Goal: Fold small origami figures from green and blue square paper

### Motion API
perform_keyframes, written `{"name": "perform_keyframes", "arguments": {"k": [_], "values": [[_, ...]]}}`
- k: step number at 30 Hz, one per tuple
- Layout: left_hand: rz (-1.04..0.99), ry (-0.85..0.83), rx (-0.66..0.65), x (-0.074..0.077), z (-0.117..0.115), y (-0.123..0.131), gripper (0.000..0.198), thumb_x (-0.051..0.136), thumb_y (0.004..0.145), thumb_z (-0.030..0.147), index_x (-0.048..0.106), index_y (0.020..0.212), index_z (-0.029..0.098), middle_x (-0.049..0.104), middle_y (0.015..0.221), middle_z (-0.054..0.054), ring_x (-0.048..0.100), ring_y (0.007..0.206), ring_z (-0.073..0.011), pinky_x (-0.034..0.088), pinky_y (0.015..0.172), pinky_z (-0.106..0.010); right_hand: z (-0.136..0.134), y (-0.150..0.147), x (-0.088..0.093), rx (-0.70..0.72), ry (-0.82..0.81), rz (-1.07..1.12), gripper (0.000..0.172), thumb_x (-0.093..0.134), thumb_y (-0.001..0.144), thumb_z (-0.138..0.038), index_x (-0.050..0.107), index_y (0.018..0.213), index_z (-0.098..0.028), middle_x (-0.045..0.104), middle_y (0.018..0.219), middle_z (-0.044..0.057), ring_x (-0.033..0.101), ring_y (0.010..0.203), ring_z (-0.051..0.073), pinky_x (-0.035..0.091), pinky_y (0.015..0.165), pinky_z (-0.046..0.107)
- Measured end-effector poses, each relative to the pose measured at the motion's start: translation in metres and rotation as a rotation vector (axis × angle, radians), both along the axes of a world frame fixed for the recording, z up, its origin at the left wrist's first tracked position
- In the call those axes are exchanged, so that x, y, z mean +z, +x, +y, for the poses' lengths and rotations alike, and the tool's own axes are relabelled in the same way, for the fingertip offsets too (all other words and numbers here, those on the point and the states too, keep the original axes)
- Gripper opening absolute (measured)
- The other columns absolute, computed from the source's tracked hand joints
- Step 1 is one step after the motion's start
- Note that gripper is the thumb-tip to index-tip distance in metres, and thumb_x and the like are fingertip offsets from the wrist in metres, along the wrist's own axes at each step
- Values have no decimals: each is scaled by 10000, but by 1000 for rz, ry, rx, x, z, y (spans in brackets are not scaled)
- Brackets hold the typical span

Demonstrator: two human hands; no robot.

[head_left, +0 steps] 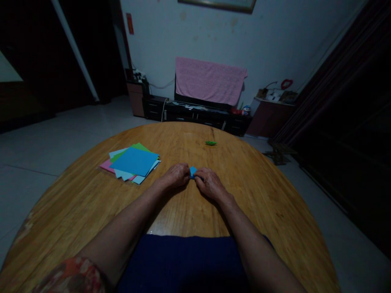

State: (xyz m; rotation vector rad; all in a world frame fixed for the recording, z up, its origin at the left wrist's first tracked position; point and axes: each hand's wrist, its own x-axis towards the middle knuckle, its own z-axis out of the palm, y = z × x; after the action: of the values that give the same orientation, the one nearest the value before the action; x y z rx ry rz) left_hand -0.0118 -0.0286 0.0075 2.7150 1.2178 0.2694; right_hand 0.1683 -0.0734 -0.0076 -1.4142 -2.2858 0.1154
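Note:
Between my two hands, a small folded piece of blue paper (192, 171) lies at the middle of the round wooden table. My left hand (177, 175) grips its left side with the fingers bent around the edge. On the other side, my right hand (210, 182) presses its fingers onto the right part of the paper. Most of the paper is covered by the fingers, so its full shape is hidden. Beyond my hands, a little to the right, sits a small green folded paper piece (210, 143).
A loose stack of coloured paper sheets (134, 161), blue on top, lies on the left of the wooden table (259, 211). Past the far edge stand a low black cabinet (195, 116) and a screen covered by a pink cloth (210, 81).

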Motion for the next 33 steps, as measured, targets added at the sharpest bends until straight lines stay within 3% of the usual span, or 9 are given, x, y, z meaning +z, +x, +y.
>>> {"name": "perform_keyframes", "arguments": {"k": [10, 19, 27, 33], "values": [[-22, -59, -62, 3, 1, -6, 271, 454, 835, 266, 701, 804, 158, 651, 866, -62, 577, 788, -157, 422, 714, -249, 5, -2, 4, 1, -79, -55, 220, 486, 879, -162, 700, 920, -188, 640, 985, 69, 558, 946, 164, 399, 856, 269], [-32, -80, 27, 5, 0, -2, 300, 425, 845, 271, 700, 818, 151, 669, 872, -78, 585, 773, -168, 416, 683, -260, 8, 1, 10, 49, -111, -61, 213, 515, 853, -172, 719, 914, -189, 660, 984, 69, 568, 945, 173, 404, 854, 279], [4, -35, -30, 4, 0, -8, 264, 454, 831, 259, 701, 876, 179, 653, 926, -74, 592, 812, -171, 432, 728, -262, 5, -7, 13, -88, -100, -92, 197, 521, 861, -199, 715, 826, -200, 668, 922, 62, 587, 879, 175, 406, 765, 255], [118, -60, 22, 13, -1, -17, 279, 494, 779, 247, 712, 944, 191, 665, 956, -99, 615, 823, -200, 450, 710, -280, 5, -8, 10, -102, -79, -86, 191, 523, 853, -191, 711, 824, -202, 675, 896, 63, 578, 885, 178, 398, 740, 246]]}}
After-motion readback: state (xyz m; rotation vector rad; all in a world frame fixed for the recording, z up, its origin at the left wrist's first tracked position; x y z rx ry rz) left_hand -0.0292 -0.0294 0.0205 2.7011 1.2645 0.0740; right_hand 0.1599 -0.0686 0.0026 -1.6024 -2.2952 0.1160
